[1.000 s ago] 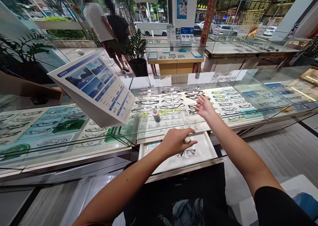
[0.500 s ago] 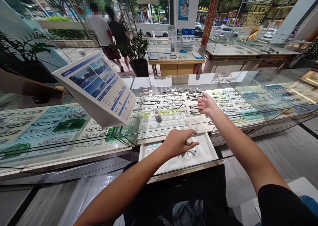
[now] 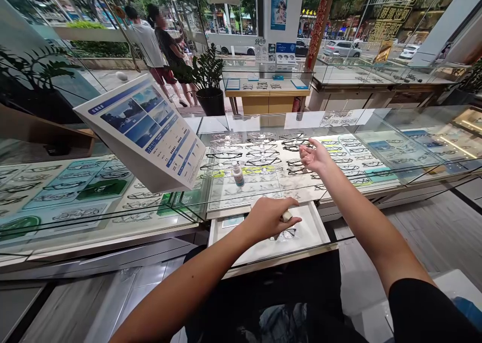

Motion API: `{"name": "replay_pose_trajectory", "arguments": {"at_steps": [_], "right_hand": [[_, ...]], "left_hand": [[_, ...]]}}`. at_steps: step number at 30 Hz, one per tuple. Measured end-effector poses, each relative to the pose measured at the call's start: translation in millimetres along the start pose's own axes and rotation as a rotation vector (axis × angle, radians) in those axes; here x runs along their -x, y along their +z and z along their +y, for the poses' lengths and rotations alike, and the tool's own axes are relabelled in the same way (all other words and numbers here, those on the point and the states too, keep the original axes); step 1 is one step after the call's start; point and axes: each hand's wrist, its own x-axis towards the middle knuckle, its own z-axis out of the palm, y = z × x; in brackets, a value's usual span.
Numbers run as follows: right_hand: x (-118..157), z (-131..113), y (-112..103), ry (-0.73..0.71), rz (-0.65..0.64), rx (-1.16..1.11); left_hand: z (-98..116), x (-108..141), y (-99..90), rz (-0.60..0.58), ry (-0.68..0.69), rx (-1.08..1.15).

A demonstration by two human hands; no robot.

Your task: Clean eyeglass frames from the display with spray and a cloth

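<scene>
The left hand point(image 3: 268, 217) grips a small pale object point(image 3: 286, 216) above the open drawer point(image 3: 311, 230); its exposed end faces right, long axis hidden. The right hand point(image 3: 315, 157), fingers loosely parted, is over the table point(image 3: 297, 182). A bottle point(image 3: 238, 175) stands left of it.

Around the spray bottle point(image 3: 238, 174): tent card point(image 3: 145, 132) to the left, drawer point(image 3: 307, 235) in front, potted plant point(image 3: 209, 84) behind, eyeglasses point(image 3: 263, 160) to the right
</scene>
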Motion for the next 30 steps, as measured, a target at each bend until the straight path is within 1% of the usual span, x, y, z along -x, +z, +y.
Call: {"name": "replay_pose_trajectory", "arguments": {"at_steps": [4, 8, 13, 17, 24, 30], "right_hand": [[-1.6, -4.7, 8.2, -0.045, 0.027, -0.009], [-4.6, -4.9, 13.9, -0.099, 0.086, -0.001], [-7.1, -0.3, 15.0, -0.131, 0.154, 0.025], [-7.9, 3.3, 14.0, -0.147, 0.185, 0.047], [-11.7, 4.9, 10.1, -0.165, 0.202, 0.087], [-9.8, 3.9, 10.1, -0.150, 0.147, 0.093]], "left_hand": [[-0.7, 0.1, 0.3, -0.002, -0.002, -0.001], [-0.4, 0.4, -0.1, -0.007, -0.005, -0.001], [0.8, 0.2, -0.6, -0.011, -0.002, -0.002], [1.6, 0.3, -0.3, -0.005, 0.010, -0.004], [0.8, 0.7, 0.4, -0.007, 0.010, -0.006], [1.4, 0.6, 0.0, -0.005, 0.013, -0.009]]}}
